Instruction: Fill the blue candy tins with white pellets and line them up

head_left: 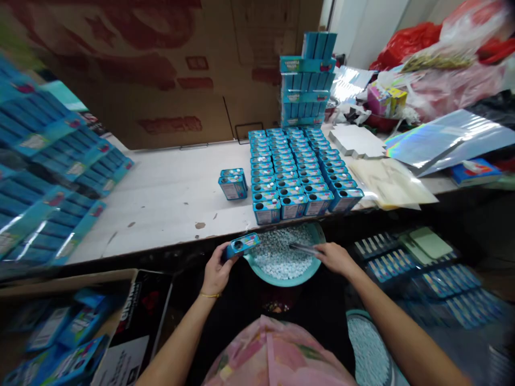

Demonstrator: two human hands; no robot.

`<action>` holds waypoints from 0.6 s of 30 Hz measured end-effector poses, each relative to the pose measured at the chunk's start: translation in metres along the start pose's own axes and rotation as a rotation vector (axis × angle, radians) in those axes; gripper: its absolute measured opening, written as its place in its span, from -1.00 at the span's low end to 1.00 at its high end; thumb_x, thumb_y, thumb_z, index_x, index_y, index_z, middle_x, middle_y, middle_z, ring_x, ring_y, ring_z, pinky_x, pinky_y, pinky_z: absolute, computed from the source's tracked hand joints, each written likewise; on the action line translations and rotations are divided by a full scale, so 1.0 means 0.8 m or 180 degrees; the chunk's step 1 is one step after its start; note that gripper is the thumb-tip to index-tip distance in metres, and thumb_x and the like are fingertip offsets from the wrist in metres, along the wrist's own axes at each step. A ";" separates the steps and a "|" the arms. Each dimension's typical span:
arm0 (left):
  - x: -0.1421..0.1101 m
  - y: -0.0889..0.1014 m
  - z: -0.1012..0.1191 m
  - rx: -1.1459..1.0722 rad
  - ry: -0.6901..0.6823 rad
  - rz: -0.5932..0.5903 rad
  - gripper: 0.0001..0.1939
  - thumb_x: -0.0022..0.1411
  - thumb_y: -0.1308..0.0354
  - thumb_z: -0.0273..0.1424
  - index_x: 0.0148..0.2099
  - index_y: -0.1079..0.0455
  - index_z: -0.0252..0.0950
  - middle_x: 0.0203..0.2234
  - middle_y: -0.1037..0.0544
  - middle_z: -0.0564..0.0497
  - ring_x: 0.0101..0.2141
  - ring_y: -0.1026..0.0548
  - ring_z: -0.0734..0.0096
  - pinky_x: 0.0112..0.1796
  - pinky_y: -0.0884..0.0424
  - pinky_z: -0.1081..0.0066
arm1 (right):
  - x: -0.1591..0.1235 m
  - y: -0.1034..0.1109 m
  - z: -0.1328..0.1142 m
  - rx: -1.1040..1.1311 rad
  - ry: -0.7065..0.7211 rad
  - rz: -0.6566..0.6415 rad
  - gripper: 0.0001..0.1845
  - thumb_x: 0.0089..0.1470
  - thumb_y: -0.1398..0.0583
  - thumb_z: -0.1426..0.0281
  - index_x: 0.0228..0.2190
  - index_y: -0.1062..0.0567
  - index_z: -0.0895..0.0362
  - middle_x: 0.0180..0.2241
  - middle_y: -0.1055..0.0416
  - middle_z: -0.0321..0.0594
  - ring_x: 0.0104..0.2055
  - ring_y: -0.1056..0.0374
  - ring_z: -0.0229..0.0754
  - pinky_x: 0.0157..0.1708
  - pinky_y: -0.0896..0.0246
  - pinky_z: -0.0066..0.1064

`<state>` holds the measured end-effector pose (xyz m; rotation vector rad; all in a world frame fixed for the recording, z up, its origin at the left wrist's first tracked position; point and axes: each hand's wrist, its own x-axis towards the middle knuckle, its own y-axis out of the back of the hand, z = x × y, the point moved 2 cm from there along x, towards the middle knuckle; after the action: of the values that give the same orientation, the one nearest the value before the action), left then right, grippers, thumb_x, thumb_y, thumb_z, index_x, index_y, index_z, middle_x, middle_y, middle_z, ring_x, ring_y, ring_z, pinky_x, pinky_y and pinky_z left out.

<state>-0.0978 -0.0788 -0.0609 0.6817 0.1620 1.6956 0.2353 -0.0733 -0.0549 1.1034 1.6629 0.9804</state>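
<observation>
My left hand (218, 271) is closed around a small blue tin (246, 242), tilted over the left rim of a turquoise basin (277, 281). A dark round hole shows in the tin's top. Many small white pellets (281, 265) fill the basin, which sits at my lap below the table edge. My right hand (333, 258) grips a grey metal utensil (304, 249), perhaps a scoop, whose tip lies at the pellets; its exact shape is blurred. On the table just beyond stand rows of similar blue tins (293, 171), with a few loose pellets on their tops.
A small group of tins (233, 185) stands apart on the white table (173, 187). Stacked blue packs rise at left (48, 134) and back (308, 80). An open carton of tins (68, 281) is lower left. A second pellet tub (368, 343) sits lower right.
</observation>
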 end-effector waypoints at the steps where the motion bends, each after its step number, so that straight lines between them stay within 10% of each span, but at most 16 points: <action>1: 0.007 0.006 0.001 -0.0248 0.0147 0.0126 -0.62 -0.03 -0.10 -0.35 -0.10 -0.24 -0.28 -0.24 -0.42 -0.03 -0.21 -0.39 0.31 -0.13 -0.29 0.25 | -0.001 -0.006 0.003 0.0159 0.0051 0.0002 -0.64 0.00 0.03 0.30 -0.18 -0.43 0.00 -0.22 -0.44 -0.21 -0.15 -0.31 -0.12 -0.25 -0.13 -0.41; 6: 0.106 0.015 -0.002 -0.1088 0.0192 0.0434 -0.51 -0.06 -0.12 -0.30 -0.05 -0.17 -0.33 -0.22 -0.42 -0.08 -0.22 -0.41 0.34 -0.15 -0.31 0.28 | -0.002 -0.030 0.012 0.0825 0.0081 0.0010 -0.64 -0.03 0.00 0.28 -0.20 -0.45 -0.01 -0.27 -0.47 -0.24 -0.18 -0.33 -0.13 -0.25 -0.14 -0.44; 11: 0.190 -0.003 0.002 -0.0152 0.0193 0.0367 -0.63 -0.06 -0.06 -0.42 -0.12 -0.28 -0.34 -0.24 -0.46 -0.10 -0.18 -0.41 0.22 -0.11 -0.28 0.21 | 0.001 -0.052 0.011 0.1292 0.0165 -0.0023 -0.62 -0.07 -0.01 0.22 -0.25 -0.48 0.02 -0.25 -0.46 -0.24 -0.17 -0.34 -0.08 -0.20 -0.17 -0.38; 15: 0.162 0.015 0.002 0.0426 0.0375 0.0763 -0.52 -0.10 -0.12 -0.48 -0.04 -0.25 -0.38 -0.05 -0.34 -0.20 0.02 -0.22 0.14 0.03 -0.13 0.22 | 0.013 -0.071 0.015 0.1605 0.0211 -0.0079 -0.52 -0.16 -0.05 0.10 -0.27 -0.49 0.12 -0.17 -0.42 -0.14 -0.08 -0.27 -0.02 -0.07 -0.10 -0.31; 18: 0.102 0.092 -0.023 0.0777 -0.0222 0.1293 -0.49 0.02 -0.05 -0.38 0.06 -0.14 -0.37 0.02 -0.26 -0.18 0.05 -0.18 0.27 0.06 -0.09 0.29 | 0.034 -0.080 0.011 0.1700 0.0017 -0.0075 -0.49 -0.27 -0.10 0.05 -0.33 -0.49 0.11 -0.23 -0.45 -0.13 -0.13 -0.30 0.00 -0.10 -0.15 -0.32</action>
<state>-0.1774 -0.0162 -0.0134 1.0060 0.1926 2.0562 0.2223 -0.0650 -0.1229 1.4168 1.9975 0.5286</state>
